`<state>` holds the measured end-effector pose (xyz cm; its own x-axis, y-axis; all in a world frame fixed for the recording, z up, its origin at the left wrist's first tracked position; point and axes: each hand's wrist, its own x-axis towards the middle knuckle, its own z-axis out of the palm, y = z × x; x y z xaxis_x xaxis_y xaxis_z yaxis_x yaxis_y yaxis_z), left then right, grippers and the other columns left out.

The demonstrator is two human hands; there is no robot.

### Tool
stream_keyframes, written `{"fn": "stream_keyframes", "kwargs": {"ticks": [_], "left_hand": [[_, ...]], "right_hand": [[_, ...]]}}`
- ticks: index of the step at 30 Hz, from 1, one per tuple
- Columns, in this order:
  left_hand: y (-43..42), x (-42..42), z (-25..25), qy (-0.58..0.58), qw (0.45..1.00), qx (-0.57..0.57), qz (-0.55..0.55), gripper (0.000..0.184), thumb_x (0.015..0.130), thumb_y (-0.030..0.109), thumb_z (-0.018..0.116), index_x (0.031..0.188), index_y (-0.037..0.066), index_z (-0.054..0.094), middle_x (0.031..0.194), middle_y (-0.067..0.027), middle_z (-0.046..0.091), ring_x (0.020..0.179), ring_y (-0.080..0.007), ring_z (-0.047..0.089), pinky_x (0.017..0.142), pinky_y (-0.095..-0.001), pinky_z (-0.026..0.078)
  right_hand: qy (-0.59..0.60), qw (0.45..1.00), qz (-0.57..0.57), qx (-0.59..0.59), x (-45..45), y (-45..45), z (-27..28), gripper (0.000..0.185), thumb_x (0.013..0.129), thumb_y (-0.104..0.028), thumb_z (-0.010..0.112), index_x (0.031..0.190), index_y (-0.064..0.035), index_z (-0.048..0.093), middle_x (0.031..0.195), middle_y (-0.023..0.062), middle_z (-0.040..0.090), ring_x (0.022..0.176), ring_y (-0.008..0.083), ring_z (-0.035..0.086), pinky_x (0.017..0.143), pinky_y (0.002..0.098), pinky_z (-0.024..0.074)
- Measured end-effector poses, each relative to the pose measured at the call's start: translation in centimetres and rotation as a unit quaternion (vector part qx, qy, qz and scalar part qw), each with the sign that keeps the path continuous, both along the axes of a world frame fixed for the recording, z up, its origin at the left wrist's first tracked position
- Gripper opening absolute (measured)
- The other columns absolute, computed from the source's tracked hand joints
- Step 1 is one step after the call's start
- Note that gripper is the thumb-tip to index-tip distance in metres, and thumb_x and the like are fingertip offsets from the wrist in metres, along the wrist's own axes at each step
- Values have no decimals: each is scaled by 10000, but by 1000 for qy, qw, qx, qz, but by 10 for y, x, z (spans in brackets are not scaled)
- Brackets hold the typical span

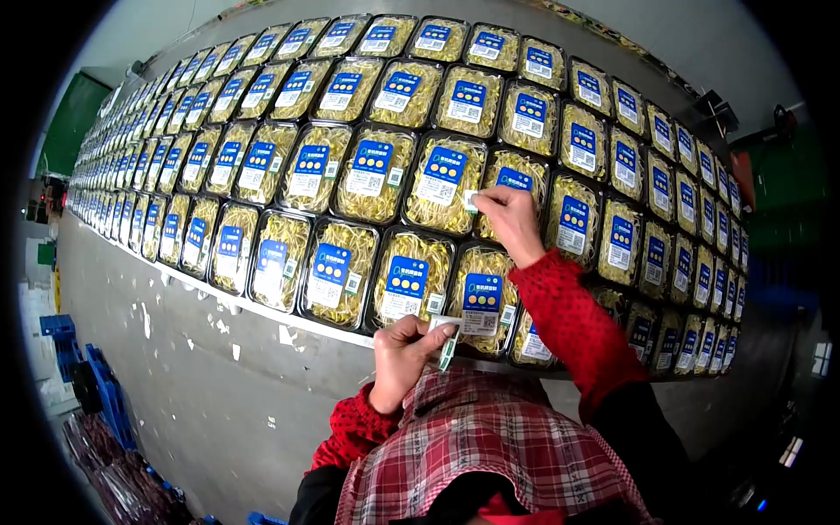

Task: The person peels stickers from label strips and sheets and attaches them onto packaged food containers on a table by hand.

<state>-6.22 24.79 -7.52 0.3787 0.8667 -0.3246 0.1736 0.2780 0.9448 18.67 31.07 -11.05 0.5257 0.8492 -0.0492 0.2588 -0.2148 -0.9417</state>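
Note:
Close to my apron, my left hand (404, 357) is closed on a strip of small green-and-white stickers (448, 352), whose end hangs down below the thumb. My right hand (512, 220) reaches forward over the trays, thumb and finger pinched on a small white-and-green sticker (472, 201). That sticker is at the right edge of a bean sprout tray (444, 182) with a blue-and-white label; I cannot tell whether it touches the film. Another sprout tray (481, 293) lies just in front of my left hand. Small green-and-white stickers also show on several trays to the left, such as one (395, 177).
Long rows of black sprout trays (262, 166) cover the table, set edge to edge and curving away on both sides. Blue plastic crates (109, 394) stand on the floor at left. White scraps (286, 336) lie along the near table edge and the grey floor (210, 385).

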Motion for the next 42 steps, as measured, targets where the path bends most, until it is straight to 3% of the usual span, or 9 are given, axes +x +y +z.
{"fn": "stream_keyframes", "kwargs": {"ticks": [5,9,14,20,22,29,32,37,42], "left_hand": [[-2,2,4,-8,1000,-22,16,237,804,123,781,691,-25,635,586,19,580,542,-22,442,478,-214,370],[1,-1,13,-25,999,-11,39,255,825,122,762,669,-17,615,576,32,545,545,-22,399,479,-215,329],[7,3,8,-25,996,29,75,345,866,134,724,601,11,539,571,66,459,544,-26,342,474,-216,282],[0,20,-6,-91,995,24,34,206,885,98,689,726,1,601,707,35,547,650,-45,428,581,-211,362],[0,29,-1,-91,980,170,-49,107,862,54,696,846,-38,645,848,-38,593,758,-92,528,665,-234,423],[-13,55,7,-48,995,-34,-85,132,866,86,710,838,-37,671,699,3,629,611,-44,503,562,-202,408],[-15,61,10,-37,994,-68,-79,139,868,95,710,835,-34,671,706,4,627,619,-42,501,562,-196,401],[-14,58,-6,-24,987,75,-139,122,870,82,703,867,-24,643,693,9,565,611,-35,446,516,-211,369],[-16,50,-11,-29,989,13,-142,87,868,42,694,861,-16,630,744,7,613,665,-47,515,593,-216,439]], "right_hand": [[-191,976,-99,-39,-4,25,-46,228,768,-227,705,794,-1,705,732,155,689,661,349,662,622,417,514],[-351,920,-40,-172,1,26,-13,324,786,-281,734,900,-3,611,752,206,664,656,365,657,607,438,511],[19,939,340,-42,-43,-51,40,280,847,-172,691,1078,-20,650,820,101,686,727,156,639,668,313,513],[111,949,294,-38,-51,-97,62,214,868,-85,650,1061,5,645,828,80,674,743,116,618,687,280,500],[174,960,218,-5,-46,-107,59,175,860,-50,642,1028,-3,655,809,68,666,746,102,611,665,276,493],[-180,965,176,79,-19,-140,49,63,810,-40,678,860,-2,684,790,88,641,656,171,625,587,314,491],[-14,989,146,30,-5,-133,39,83,804,-86,669,777,-8,667,784,103,632,644,262,627,572,355,489],[-85,963,254,35,-9,-129,45,105,837,-110,630,895,-35,675,835,89,638,755,284,639,676,379,504],[-135,940,313,-26,-6,-130,60,118,811,-89,669,921,-49,676,842,95,629,761,280,648,647,365,501]]}}
